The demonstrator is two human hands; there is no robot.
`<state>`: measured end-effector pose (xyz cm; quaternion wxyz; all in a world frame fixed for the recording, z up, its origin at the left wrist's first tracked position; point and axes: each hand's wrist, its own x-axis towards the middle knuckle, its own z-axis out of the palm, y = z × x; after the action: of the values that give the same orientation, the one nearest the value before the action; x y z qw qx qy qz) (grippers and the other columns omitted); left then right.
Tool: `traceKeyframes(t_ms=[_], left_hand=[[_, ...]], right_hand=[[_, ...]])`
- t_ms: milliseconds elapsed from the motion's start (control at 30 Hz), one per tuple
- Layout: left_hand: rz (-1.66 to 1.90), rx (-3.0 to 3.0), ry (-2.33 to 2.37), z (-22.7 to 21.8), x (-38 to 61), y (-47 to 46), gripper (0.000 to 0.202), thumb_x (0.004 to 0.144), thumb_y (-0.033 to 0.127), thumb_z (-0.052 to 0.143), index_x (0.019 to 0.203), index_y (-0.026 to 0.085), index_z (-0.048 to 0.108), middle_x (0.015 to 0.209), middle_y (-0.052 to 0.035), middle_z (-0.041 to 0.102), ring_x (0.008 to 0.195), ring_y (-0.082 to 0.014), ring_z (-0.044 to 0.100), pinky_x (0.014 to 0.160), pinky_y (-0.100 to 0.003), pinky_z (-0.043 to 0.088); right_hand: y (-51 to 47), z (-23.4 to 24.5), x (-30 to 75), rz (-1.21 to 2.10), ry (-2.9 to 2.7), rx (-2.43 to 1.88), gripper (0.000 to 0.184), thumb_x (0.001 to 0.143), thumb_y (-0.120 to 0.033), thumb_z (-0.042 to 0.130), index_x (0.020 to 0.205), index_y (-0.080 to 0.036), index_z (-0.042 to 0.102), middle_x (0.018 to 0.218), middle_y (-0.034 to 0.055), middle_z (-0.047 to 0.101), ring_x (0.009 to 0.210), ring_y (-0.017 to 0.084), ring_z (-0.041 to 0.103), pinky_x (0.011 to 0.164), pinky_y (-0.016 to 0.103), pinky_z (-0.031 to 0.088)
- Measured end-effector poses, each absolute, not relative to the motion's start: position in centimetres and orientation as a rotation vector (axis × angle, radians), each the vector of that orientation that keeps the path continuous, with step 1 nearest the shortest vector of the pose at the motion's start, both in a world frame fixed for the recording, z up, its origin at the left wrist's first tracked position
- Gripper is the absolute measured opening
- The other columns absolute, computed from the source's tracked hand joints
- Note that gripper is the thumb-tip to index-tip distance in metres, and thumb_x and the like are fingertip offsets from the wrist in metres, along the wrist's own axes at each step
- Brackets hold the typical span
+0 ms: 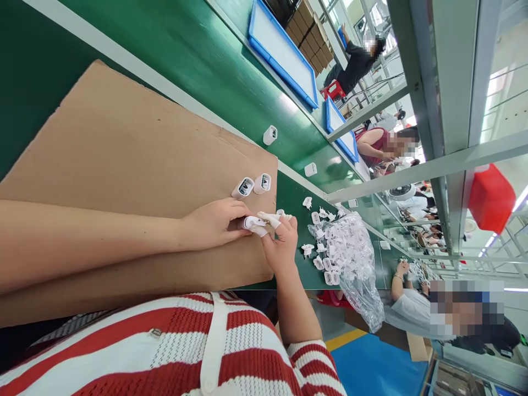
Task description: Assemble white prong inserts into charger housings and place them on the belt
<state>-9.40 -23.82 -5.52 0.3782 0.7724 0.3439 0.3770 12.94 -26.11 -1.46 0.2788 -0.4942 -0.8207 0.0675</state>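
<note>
My left hand (pixel 214 221) is closed around a white plastic charger housing (pixel 248 222) above the cardboard sheet (pixel 157 159). My right hand (pixel 281 242), with white coverings on some fingertips, meets it at the housing's open end. Its fingers are pinched on a small part with a glint of metal, mostly hidden by the fingertips. Just beyond my hands, two more white housings (pixel 243 187) stand on the cardboard, circuit parts showing inside their open ends. To the right, several white plug caps (pixel 307 251) with pins lie beside a clear plastic bag (pixel 357 258) holding more of them.
Past the cardboard runs a green conveyor belt (pixel 198 71) with a white housing (pixel 270 135) and another one (pixel 311 169) on it. Blue-rimmed trays (pixel 284 52) stand along its far side. Metal frame posts (pixel 371 113) rise nearby. A co-worker (pixel 416 313) sits at the right.
</note>
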Motion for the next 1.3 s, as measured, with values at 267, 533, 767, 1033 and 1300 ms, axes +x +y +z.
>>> traceKeyframes(t_ms=[267, 533, 767, 1033, 1300], left_hand=[[0.968, 1.949, 0.856, -5.9, -9.5, -23.7, 0.037, 0.099, 0.051, 0.057, 0.098, 0.021, 0.079, 0.106, -0.0088, 0.077, 0.1, -0.0267, 0.07, 0.091, -0.037, 0.056], [0.919, 1.952, 0.891, -5.9, -9.4, -23.5, 0.033, 0.095, 0.049, 0.062, 0.096, 0.02, 0.08, 0.1, -0.0088, 0.076, 0.096, -0.0263, 0.07, 0.086, -0.035, 0.055], [0.926, 1.93, 0.863, -6.0, -9.5, -23.4, 0.033, 0.095, 0.048, 0.063, 0.098, 0.021, 0.081, 0.101, -0.0077, 0.077, 0.096, -0.0255, 0.07, 0.087, -0.034, 0.054], [0.909, 1.917, 0.872, -5.8, -9.6, -23.4, 0.033, 0.095, 0.048, 0.063, 0.099, 0.021, 0.081, 0.101, -0.0074, 0.076, 0.096, -0.0255, 0.071, 0.088, -0.035, 0.054], [0.9, 1.911, 0.862, -5.5, -9.6, -23.4, 0.031, 0.095, 0.045, 0.062, 0.094, 0.021, 0.08, 0.1, -0.007, 0.077, 0.095, -0.0243, 0.07, 0.09, -0.034, 0.055]], right_hand=[[-25.9, -0.7, 12.8, 0.045, -2.348, -1.24, 0.016, 0.098, -0.02, 0.07, 0.108, -0.026, 0.081, 0.092, 0.0036, 0.077, 0.082, 0.022, 0.058, 0.082, 0.039, 0.046], [-25.4, 0.2, 12.9, 0.067, -2.251, -1.109, 0.018, 0.098, -0.018, 0.068, 0.109, -0.026, 0.079, 0.094, 0.003, 0.078, 0.087, 0.022, 0.064, 0.083, 0.039, 0.048], [-25.6, -0.3, 12.9, 0.045, -2.345, -1.177, 0.013, 0.1, -0.023, 0.068, 0.105, -0.026, 0.08, 0.091, 0.0034, 0.076, 0.082, 0.021, 0.061, 0.081, 0.039, 0.046], [-25.7, 0.1, 12.9, 0.084, -2.432, -1.218, 0.016, 0.102, -0.026, 0.066, 0.111, -0.028, 0.079, 0.094, 0.0062, 0.075, 0.088, 0.024, 0.063, 0.085, 0.043, 0.044], [-25.8, 0.4, 12.5, -0.019, -2.45, -1.247, 0.016, 0.098, -0.02, 0.063, 0.097, -0.026, 0.078, 0.085, 0.0044, 0.07, 0.08, 0.023, 0.054, 0.08, 0.041, 0.042]])
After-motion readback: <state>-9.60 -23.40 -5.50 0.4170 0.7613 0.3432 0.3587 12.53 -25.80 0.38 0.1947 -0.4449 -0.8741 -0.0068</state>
